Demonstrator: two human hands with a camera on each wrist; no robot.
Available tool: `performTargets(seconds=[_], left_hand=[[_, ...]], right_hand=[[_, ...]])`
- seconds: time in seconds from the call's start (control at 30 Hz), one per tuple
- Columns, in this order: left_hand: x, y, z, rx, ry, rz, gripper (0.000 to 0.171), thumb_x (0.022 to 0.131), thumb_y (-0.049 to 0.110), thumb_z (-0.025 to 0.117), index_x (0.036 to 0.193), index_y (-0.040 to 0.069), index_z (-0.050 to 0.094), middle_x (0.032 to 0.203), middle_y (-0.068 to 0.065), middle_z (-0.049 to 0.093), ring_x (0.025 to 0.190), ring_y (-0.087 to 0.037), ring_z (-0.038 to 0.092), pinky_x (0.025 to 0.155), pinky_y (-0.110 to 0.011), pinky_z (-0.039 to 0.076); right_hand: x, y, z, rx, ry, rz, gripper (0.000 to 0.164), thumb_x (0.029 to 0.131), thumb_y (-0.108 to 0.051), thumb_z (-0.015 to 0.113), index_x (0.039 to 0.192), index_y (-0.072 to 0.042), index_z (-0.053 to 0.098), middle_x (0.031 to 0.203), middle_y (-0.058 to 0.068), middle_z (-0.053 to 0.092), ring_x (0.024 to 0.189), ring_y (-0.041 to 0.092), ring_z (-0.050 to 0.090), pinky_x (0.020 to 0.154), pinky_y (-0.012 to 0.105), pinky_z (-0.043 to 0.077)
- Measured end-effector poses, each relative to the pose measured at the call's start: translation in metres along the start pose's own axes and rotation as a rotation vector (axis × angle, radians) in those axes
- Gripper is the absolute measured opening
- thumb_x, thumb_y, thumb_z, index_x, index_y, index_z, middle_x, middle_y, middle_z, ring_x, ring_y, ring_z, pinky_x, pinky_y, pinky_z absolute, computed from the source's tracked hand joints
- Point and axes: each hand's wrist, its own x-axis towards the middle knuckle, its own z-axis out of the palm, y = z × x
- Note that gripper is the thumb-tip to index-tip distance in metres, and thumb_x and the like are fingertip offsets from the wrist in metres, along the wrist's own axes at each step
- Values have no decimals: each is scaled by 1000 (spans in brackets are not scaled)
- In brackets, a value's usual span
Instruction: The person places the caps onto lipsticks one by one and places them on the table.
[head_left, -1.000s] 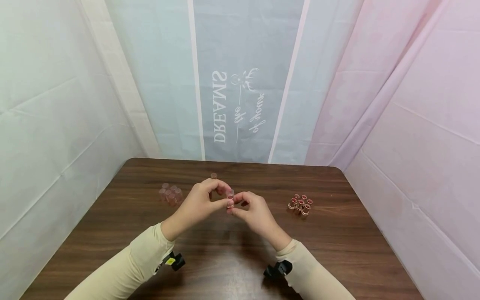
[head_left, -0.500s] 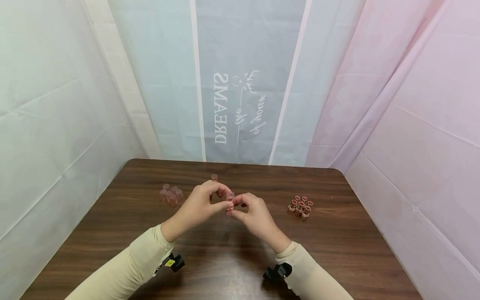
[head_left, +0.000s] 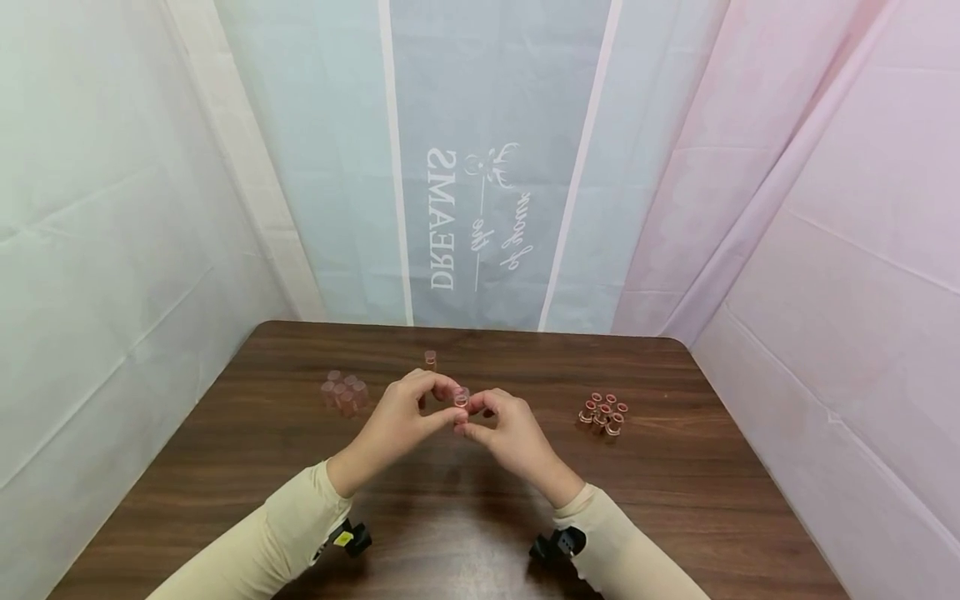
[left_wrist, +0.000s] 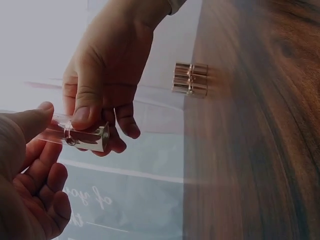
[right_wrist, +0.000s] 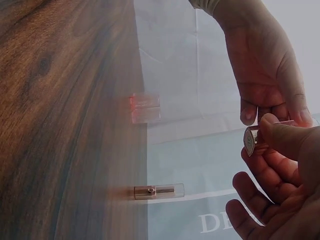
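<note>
An upright lipstick tube (head_left: 461, 402) is held between both hands in the head view, over the table's middle. My left hand (head_left: 405, 412) pinches its clear pinkish cap (left_wrist: 54, 131) between thumb and fingers. Lower down, my right hand (head_left: 513, 429) pinches the shiny rose-gold base (left_wrist: 95, 137), which has a small ring at its middle. Cap and base are fitted together, though fingers hide part of the joint. In the right wrist view, the base's round end (right_wrist: 251, 141) shows beside the right thumb.
Several clear pink caps (head_left: 345, 392) stand grouped at the left of the wooden table (head_left: 480, 533). On the right stand several open rose-gold tube bases (head_left: 602, 412). Behind the left hand is a capped lipstick tube (head_left: 430, 360), upright. Fabric hangs behind the table and at its sides.
The hands keep almost the same place and grip. The clear cap appears slightly lower on the base than before. The head view has shifted a little.
</note>
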Motion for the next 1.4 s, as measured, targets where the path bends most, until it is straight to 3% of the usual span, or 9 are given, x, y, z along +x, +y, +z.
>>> performTargets(seconds=[0.33, 0.67, 0.87, 1.13, 1.4], left_hand=[[-14, -6, -2, -1, 23, -3, 25, 82, 27, 88, 102, 25, 74, 97, 12, 67, 91, -18, 61, 71, -31, 47], [-17, -13, -13, -1, 71, -22, 25, 84, 25, 87, 104, 19, 73, 97, 13, 69, 86, -7, 56, 72, -31, 49], [-14, -17, -21, -2, 95, -39, 22, 86, 25, 85, 103, 20, 72, 97, 11, 67, 85, -12, 57, 71, -30, 48], [-8, -22, -39, 20, 115, -55, 20, 88, 24, 83, 104, 18, 72, 98, 5, 68, 85, -19, 60, 71, -30, 49], [-6, -29, -52, -10, 149, -85, 19, 89, 19, 83, 104, 15, 72, 97, 2, 69, 81, -16, 60, 68, -24, 47]], right_hand=[[-2, 1, -1, 79, -3, 22, 20, 83, -22, 87, 97, -19, 72, 96, -6, 70, 99, 28, 68, 88, 48, 56], [-2, 1, -7, 88, 7, 41, 19, 83, -20, 86, 96, -19, 72, 96, -6, 69, 98, 32, 68, 84, 39, 57], [2, 9, -8, 142, 13, 58, 18, 84, -22, 86, 96, -21, 72, 98, -6, 69, 96, 25, 68, 86, 48, 56], [19, 24, -5, 115, 40, 102, 19, 84, -21, 87, 94, -17, 71, 92, -5, 71, 86, 22, 68, 77, 29, 56], [60, 48, -4, 13, 59, 133, 18, 85, -23, 86, 94, -17, 71, 89, -7, 72, 81, 22, 67, 70, 29, 54]])
